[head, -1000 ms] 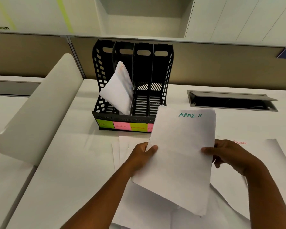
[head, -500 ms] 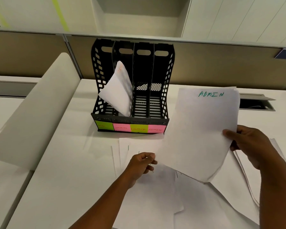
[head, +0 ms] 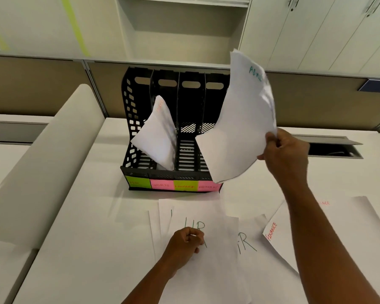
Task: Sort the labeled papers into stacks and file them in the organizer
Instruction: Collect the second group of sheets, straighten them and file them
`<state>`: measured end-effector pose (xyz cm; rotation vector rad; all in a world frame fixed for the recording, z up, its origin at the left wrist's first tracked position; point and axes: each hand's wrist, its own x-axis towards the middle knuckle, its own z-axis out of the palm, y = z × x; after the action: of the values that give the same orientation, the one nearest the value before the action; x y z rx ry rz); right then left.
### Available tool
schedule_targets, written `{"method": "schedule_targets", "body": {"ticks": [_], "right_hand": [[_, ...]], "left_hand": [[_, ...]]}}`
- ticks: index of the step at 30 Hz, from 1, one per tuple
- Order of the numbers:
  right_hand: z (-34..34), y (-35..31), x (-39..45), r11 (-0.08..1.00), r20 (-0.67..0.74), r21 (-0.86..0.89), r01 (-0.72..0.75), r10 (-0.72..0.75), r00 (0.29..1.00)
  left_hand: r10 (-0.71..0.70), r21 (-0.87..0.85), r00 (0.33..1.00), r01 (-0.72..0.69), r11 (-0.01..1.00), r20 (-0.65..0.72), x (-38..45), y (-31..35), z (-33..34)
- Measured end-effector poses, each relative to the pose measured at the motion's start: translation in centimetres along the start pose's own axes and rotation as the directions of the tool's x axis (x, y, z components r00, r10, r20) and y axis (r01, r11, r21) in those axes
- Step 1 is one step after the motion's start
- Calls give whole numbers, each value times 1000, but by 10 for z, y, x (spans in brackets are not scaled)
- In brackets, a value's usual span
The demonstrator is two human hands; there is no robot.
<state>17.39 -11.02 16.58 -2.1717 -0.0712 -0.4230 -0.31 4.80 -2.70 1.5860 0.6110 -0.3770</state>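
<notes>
A black four-slot organizer [head: 136, 119] stands on the white desk [head: 86, 238], with green and pink sticky labels [head: 162, 185] along its front. A bent stack of white papers [head: 158, 137] leans in its second slot. My right hand [head: 285, 154] grips the ADMIN stack [head: 244, 132] by its right edge, raised and curved in front of the rightmost slot. My left hand [head: 184, 244] rests with curled fingers on the HR papers [head: 217, 238] lying flat near me. FINANCE papers [head: 279, 229] lie to the right, partly under my right arm.
A curved white partition [head: 42, 161] rises along the desk's left side. An open cable hatch [head: 333, 148] is set in the desk at the right. A brown panel wall and white cupboards stand behind the organizer.
My right hand has lifted the ADMIN stack up and tilted it on edge toward the organizer's right side. My left hand let go of that stack and stays on the HR papers.
</notes>
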Motion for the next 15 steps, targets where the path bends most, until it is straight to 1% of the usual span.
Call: {"method": "schedule_targets", "body": {"ticks": [3,7,12,15], "right_hand": [[25,-1,5,1000,7,-19,24,-24,1000],[37,-1,14,998,11,-65,0,1,1000],[28,5,26,993,-28,-110,-49,46,999],[17,5,28,992,-3,-96,-79,79,997]], "left_hand": [[-13,17,1000,13,1000,12,0,-5,-4],[-36,25,999,36,999,3,2,-10,-10],[-34,12,999,35,999,-10,4,-11,-13],[-49,8,999,49,999,-14,7,-11,-12]]}}
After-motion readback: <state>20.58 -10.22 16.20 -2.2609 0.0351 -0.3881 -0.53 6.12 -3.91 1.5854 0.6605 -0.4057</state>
